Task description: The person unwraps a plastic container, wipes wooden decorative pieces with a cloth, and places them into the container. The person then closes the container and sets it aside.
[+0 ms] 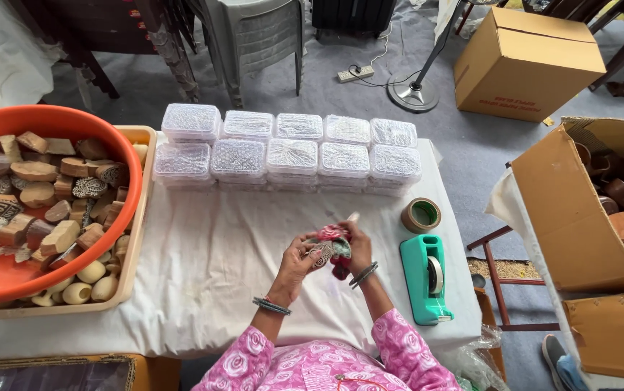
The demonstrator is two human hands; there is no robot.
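The carved wooden block (pixel 321 251) is mostly hidden between the two hands and a red cloth (pixel 335 242), so only a pale patterned face shows; its full shape cannot be made out. It sits just above the middle of the white-covered table (pixel 211 261), near the person's body.

The left hand (pixel 299 259) comes up from 6 o'clock, wrist bent, fingers curled under the block and gripping it. The right hand (pixel 356 246) closes round the cloth and presses it against the block; a thin pale tip pokes out at 12 o'clock above it, too small to identify. Both wrists wear bangles, and the pink flowered sleeves are cut off by the bottom edge.

At 12 o'clock from the hands, clear lidded boxes (pixel 292 147) stand in two rows, their contents blurred by the plastic. At 3 o'clock lies a teal tape dispenser (pixel 426 279), with a brown tape roll (pixel 420 214) just beyond it. At 9 o'clock an orange tub (pixel 8 279) heaped with wooden blocks rests in a beige tray (pixel 135 239), cut off at the left edge. An open cardboard carton (pixel 569 210) of brown bowls stands at 3 o'clock off the table; a closed carton (pixel 525 61) with red printing sits at 1 o'clock on the floor.
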